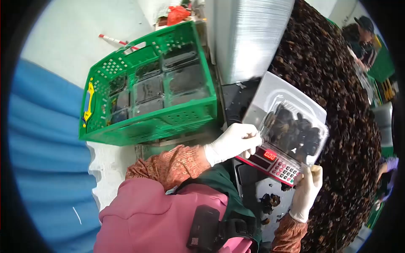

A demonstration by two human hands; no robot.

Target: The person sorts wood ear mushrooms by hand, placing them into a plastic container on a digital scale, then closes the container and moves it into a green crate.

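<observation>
Clear box (282, 151) of dark lumps (292, 130) over scale (286, 172); left hand (234, 143) pinches one near corner, right hand (307, 187) pinches other; best keep box flat, squeeze softly, so lumps stay in

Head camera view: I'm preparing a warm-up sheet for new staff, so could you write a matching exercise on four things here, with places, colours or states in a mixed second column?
Column one
1. clear container
2. crate
3. scale's display
4. curtain

Column two
A. showing lit red digits
B. blue, hanging in folds
C. dark pieces inside, left hand at its edge
D. green, with a yellow handle at one end

Pairs: 1-C, 2-D, 3-A, 4-B
</observation>
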